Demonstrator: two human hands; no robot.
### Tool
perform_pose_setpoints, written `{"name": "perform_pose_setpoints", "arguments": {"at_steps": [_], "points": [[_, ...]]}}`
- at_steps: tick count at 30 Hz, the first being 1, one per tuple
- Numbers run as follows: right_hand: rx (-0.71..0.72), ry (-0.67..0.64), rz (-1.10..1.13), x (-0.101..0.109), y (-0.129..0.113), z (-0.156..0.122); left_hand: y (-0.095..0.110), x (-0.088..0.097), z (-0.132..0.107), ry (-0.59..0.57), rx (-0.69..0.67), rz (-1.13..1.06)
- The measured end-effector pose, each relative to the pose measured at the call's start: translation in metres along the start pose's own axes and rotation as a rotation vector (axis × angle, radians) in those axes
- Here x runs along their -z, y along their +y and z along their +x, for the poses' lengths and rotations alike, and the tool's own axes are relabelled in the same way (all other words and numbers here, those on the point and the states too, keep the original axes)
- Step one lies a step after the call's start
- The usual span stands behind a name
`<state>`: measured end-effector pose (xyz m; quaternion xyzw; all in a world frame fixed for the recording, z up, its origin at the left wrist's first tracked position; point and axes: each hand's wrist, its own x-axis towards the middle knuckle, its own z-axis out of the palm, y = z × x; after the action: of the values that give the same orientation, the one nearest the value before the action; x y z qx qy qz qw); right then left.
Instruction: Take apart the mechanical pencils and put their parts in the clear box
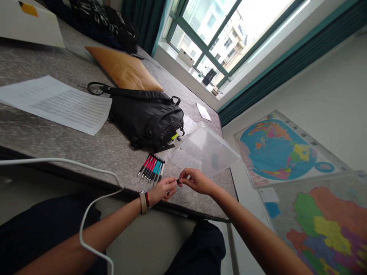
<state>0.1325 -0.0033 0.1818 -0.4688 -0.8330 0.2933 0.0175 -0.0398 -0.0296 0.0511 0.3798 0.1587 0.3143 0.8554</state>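
Observation:
Near the table's front edge, my left hand [163, 190] and my right hand [196, 181] meet fingertip to fingertip. Between them shows a small black piece [178, 181], too small to name and mostly hidden by the fingers. Both hands are closed in a pinch on it. Just left of my hands lies a row of several pens [151, 168] in red, teal and white with black ends, side by side on the table. A clear plastic box [205, 151] stands beyond my right hand.
A black backpack [146, 118] lies behind the pens on the grey table [71, 147]. Around it are a printed sheet [63, 105], a brown padded envelope [126, 68] and a white box [31, 23]. A white cable [86, 167] loops across the left front. Wall maps [278, 149] hang at right.

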Motion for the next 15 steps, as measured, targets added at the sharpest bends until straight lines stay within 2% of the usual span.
{"name": "perform_pose_setpoints", "arguments": {"at_steps": [3,5,10,15], "points": [[0.010,-0.008,-0.019,0.002,-0.005,-0.004,0.003,-0.002,-0.002,-0.046,0.028,-0.056],[0.021,-0.014,-0.059,0.002,-0.008,-0.005,0.004,-0.004,-0.002,-0.031,0.022,-0.034],[0.029,-0.059,-0.200,-0.001,-0.012,-0.010,0.004,-0.013,-0.004,0.009,-0.017,0.084],[-0.024,-0.069,-0.171,-0.008,-0.011,-0.026,0.002,-0.026,-0.009,0.016,-0.070,0.243]]}}
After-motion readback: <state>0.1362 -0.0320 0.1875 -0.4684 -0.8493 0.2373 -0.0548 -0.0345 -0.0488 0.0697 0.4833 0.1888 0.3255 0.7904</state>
